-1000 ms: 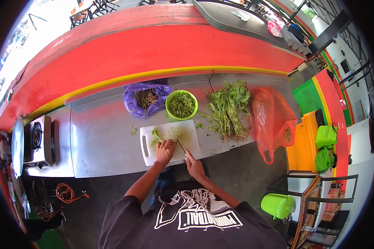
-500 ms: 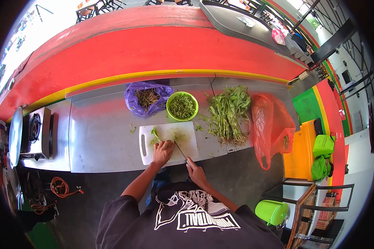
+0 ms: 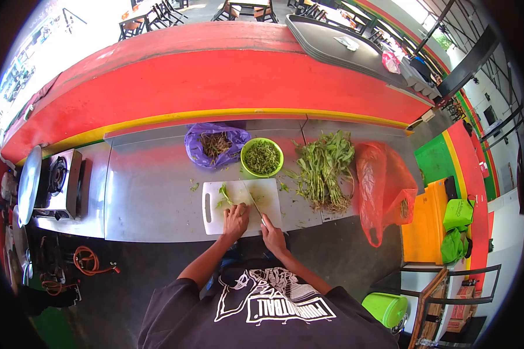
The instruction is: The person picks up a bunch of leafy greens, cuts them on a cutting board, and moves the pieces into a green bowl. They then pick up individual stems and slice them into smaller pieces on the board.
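Note:
On a white cutting board [image 3: 215,224] lie a few green leaves [image 3: 224,195]. My left hand [image 3: 236,221] is closed over them at the board's lower middle, its fingers curled round the stems. A knife [image 3: 255,203] is in my right hand [image 3: 273,237], its blade slanting up and left over the board beside my left fingertips. Just behind the board stands a green bowl [image 3: 262,157] of chopped greens. Left of the bowl is a purple bag [image 3: 197,152] holding brownish stems. A bundle of leafy greens [image 3: 326,168] with roots lies to the right.
A red plastic bag [image 3: 378,180] hangs over the right edge of the metal counter [image 3: 151,198]. A gas stove [image 3: 61,180] stands at the far left. Behind the counter rises a red wall [image 3: 215,81]. Grey trays [image 3: 332,49] rest on its ledge.
The whole view has shifted slightly, so the counter appears lower and further right. Both hands stay at the board, the left still on the greens and the right still holding the knife.

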The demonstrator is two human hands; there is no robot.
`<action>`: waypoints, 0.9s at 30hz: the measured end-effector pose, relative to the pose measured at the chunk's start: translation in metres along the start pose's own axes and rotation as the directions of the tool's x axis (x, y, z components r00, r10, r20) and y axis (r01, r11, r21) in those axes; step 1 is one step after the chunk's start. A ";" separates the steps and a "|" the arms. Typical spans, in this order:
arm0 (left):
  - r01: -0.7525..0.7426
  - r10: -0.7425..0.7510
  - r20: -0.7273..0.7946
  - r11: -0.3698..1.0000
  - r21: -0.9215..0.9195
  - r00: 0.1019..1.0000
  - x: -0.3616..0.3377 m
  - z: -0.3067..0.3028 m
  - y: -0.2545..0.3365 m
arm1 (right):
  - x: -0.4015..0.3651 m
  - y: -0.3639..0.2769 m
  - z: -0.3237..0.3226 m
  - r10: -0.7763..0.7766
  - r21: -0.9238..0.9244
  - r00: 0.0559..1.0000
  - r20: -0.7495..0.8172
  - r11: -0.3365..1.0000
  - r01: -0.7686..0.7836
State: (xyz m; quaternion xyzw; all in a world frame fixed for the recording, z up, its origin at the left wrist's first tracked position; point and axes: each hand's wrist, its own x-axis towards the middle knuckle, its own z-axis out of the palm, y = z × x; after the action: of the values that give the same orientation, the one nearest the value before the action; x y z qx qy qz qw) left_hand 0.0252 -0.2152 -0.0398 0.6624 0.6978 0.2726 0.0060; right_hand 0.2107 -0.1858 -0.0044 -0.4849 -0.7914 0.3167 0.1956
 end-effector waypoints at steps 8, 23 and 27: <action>0.093 -0.083 0.085 0.988 -0.122 0.993 0.017 -0.005 0.002 | -0.014 0.009 -0.005 -0.059 0.157 0.991 -0.119 0.984 0.078; 0.109 -0.132 -0.069 0.956 -0.272 0.989 0.028 -0.054 -0.045 | -0.036 0.007 -0.024 0.173 0.372 0.985 0.003 0.914 -0.161; 0.080 -0.067 0.047 0.926 -0.368 0.997 0.036 -0.049 -0.025 | -0.030 0.012 -0.018 0.127 0.391 0.990 -0.061 0.916 -0.094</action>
State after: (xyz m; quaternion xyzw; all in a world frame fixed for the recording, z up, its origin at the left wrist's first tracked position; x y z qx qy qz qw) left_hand -0.0207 -0.1997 0.0046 0.6273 0.6580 0.3875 0.1525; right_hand 0.2429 -0.2034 -0.0001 -0.4937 -0.6756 0.4562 0.3027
